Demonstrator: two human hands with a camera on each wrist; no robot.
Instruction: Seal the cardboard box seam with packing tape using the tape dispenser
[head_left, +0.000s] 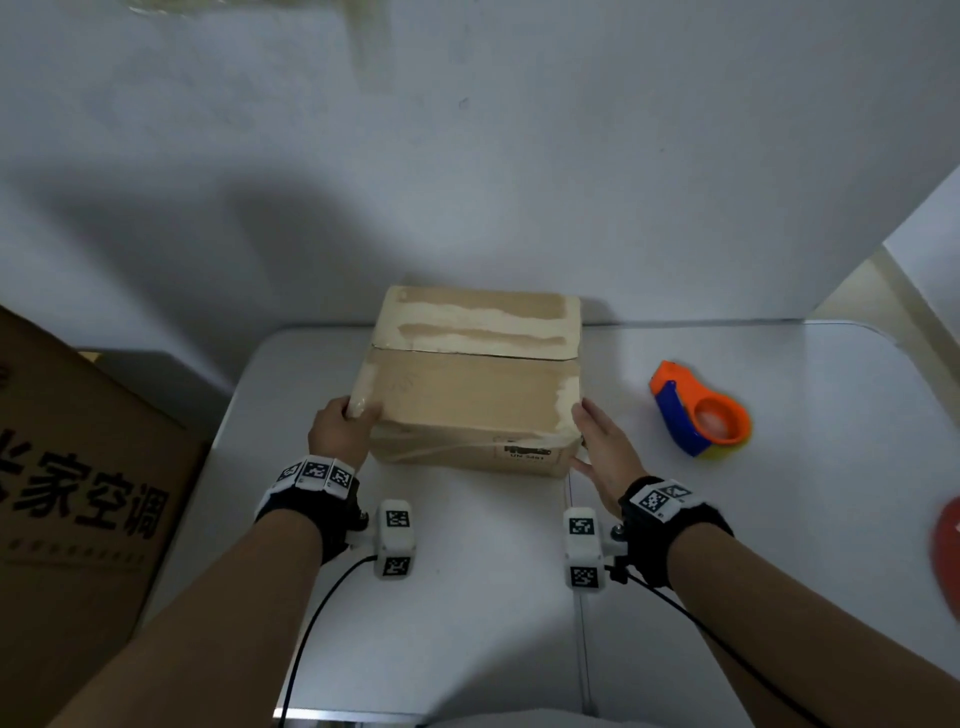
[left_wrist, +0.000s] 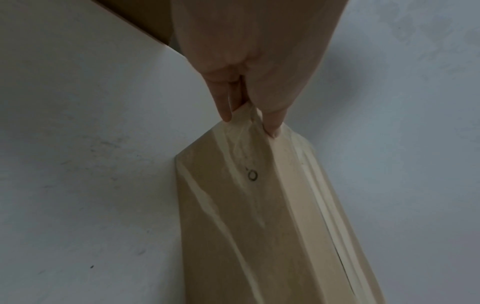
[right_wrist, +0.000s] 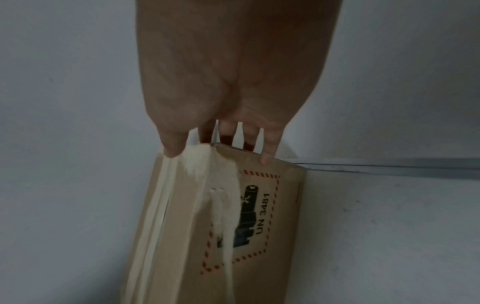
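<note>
Steadying both forearms low at six o'clock, with the left hand (head_left: 340, 428) gripping the near left corner of the cardboard box (head_left: 470, 382), thumb on top and fingers (left_wrist: 223, 111) down the side face. Right hand (head_left: 602, 441) lying flat and straight-fingered against the near right corner, pressing rather than curling round it. Sitting mid-worktop (head_left: 467, 623) at twelve o'clock from the wrists, flaps folded down, seam (head_left: 472, 352) running nine to three and showing no fresh tape. Resting untouched at three o'clock of the box, well apart: the orange and blue tape dispenser (head_left: 698, 415). Judging the step as squaring the box before taping. Doing it well probably means turning the seam to suit a pull of the right hand, closing the dark gap between the flaps, keeping the left hand clear of the tape's path, then reaching for the dispenser.
</note>
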